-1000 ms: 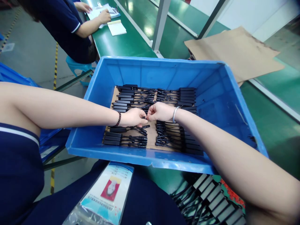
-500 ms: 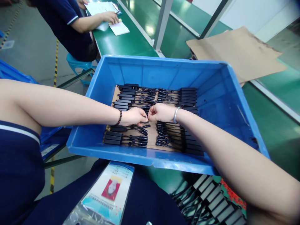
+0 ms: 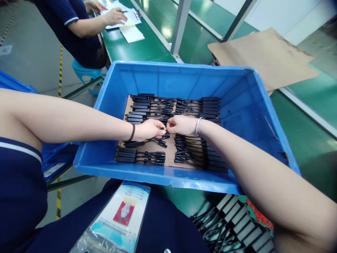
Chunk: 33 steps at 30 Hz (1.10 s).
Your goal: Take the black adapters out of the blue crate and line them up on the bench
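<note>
Inside the blue plastic bin [image 3: 168, 178], both hands meet fingertip to fingertip above rows of black adapter boxes with short cables. My left hand [image 3: 150, 130], dark bead bracelet at the wrist, is closed in a pinch. My right hand [image 3: 181, 125], wearing a silver bangle, pinches too, almost touching the left. A small dark bit shows between the fingertips; what it is stays hidden. Below the left hand lies one black adapter [image 3: 134, 144] at a slant, its cable ends [image 3: 160, 142] spread out. More adapters [image 3: 126, 154] lie neatly beneath it on cardboard [image 3: 171, 154].
More black adapters [image 3: 242, 221] lie in a row below the bin at lower right. Brown cardboard sheets [image 3: 263, 59] rest on the green table at right. A co-worker's hand [image 3: 116, 17] is over papers at the far green table [image 3: 137, 51].
Both hands stay pinched at nearly the same spot in the bin. The co-worker's hand has moved left over the papers. The whole view has shifted slightly.
</note>
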Each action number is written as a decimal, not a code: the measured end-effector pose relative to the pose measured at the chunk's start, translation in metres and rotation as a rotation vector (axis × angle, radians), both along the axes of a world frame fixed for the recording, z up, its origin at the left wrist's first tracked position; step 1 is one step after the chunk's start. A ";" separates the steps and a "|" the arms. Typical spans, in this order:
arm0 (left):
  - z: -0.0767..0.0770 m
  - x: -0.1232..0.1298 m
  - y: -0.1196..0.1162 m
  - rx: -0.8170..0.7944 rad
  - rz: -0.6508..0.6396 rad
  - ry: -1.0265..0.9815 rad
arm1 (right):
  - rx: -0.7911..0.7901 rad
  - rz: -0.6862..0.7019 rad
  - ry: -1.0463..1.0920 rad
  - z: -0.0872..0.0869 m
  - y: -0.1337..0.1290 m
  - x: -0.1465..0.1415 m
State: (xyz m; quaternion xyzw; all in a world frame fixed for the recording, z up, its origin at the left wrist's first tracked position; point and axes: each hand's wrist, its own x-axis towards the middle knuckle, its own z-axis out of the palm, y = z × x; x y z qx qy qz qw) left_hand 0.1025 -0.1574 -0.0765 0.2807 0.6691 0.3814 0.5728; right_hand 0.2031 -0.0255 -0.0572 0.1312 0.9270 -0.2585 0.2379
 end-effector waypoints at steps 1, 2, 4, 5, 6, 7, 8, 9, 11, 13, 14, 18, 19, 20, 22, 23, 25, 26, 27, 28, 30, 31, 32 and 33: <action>0.000 0.000 0.000 0.007 -0.006 0.010 | -0.013 0.003 -0.002 -0.001 0.001 0.000; 0.000 0.001 -0.001 0.011 -0.009 0.017 | -0.027 0.007 -0.003 -0.003 0.002 0.000; 0.000 0.001 -0.001 0.015 -0.006 0.026 | -0.056 0.011 -0.004 -0.005 0.003 0.001; 0.001 0.002 -0.001 0.017 -0.003 0.030 | -0.070 0.010 -0.005 -0.006 0.004 0.001; 0.001 0.003 -0.002 0.019 -0.002 0.033 | -0.084 0.007 -0.005 -0.007 0.005 0.002; 0.001 0.003 -0.002 0.020 -0.002 0.037 | -0.096 0.003 -0.010 -0.007 0.005 0.002; 0.001 0.004 -0.002 0.021 -0.007 0.041 | -0.104 0.001 -0.019 -0.008 0.005 0.002; 0.002 0.004 -0.003 0.023 -0.011 0.046 | -0.109 0.002 -0.031 -0.008 0.005 0.003; 0.002 0.005 -0.003 0.023 -0.017 0.058 | -0.118 0.006 -0.049 -0.009 0.005 0.003; 0.003 0.005 -0.003 0.026 -0.014 0.050 | -0.137 0.002 -0.050 -0.011 0.006 0.004; 0.003 0.004 -0.003 0.030 -0.014 0.041 | -0.151 -0.015 -0.043 -0.013 0.006 0.004; 0.003 0.002 -0.001 0.039 -0.012 0.019 | -0.333 -0.203 -0.037 -0.015 0.010 0.007; 0.002 0.002 -0.001 0.037 -0.008 0.016 | -0.406 -0.279 -0.044 -0.015 0.010 0.008; 0.001 0.002 0.000 0.032 -0.005 0.011 | -0.483 -0.358 -0.053 -0.014 0.011 0.008; -0.001 0.002 0.000 0.023 -0.013 0.004 | -0.629 -0.490 -0.073 -0.011 0.011 0.009; -0.001 0.002 0.000 0.017 -0.019 0.007 | -0.695 -0.533 -0.083 -0.010 0.011 0.009; -0.002 0.003 -0.001 -0.004 -0.026 0.022 | -0.791 -0.564 -0.095 -0.010 0.012 0.009; -0.001 0.003 -0.001 -0.013 -0.028 0.027 | -0.811 -0.563 -0.093 -0.010 0.012 0.009; 0.000 0.003 -0.001 -0.021 -0.030 0.031 | -0.813 -0.557 -0.088 -0.010 0.013 0.009; 0.001 0.004 -0.002 -0.028 -0.035 0.030 | -0.803 -0.550 -0.078 -0.010 0.013 0.009; 0.002 0.004 -0.002 -0.038 -0.043 0.018 | -0.765 -0.544 -0.043 -0.011 0.014 0.008; 0.003 0.005 -0.002 -0.039 -0.045 0.013 | -0.745 -0.542 -0.021 -0.011 0.014 0.007; 0.004 0.005 -0.001 -0.041 -0.047 0.013 | -0.726 -0.539 0.002 -0.011 0.013 0.007; 0.004 0.005 -0.001 -0.044 -0.045 0.022 | -0.710 -0.534 0.025 -0.011 0.013 0.006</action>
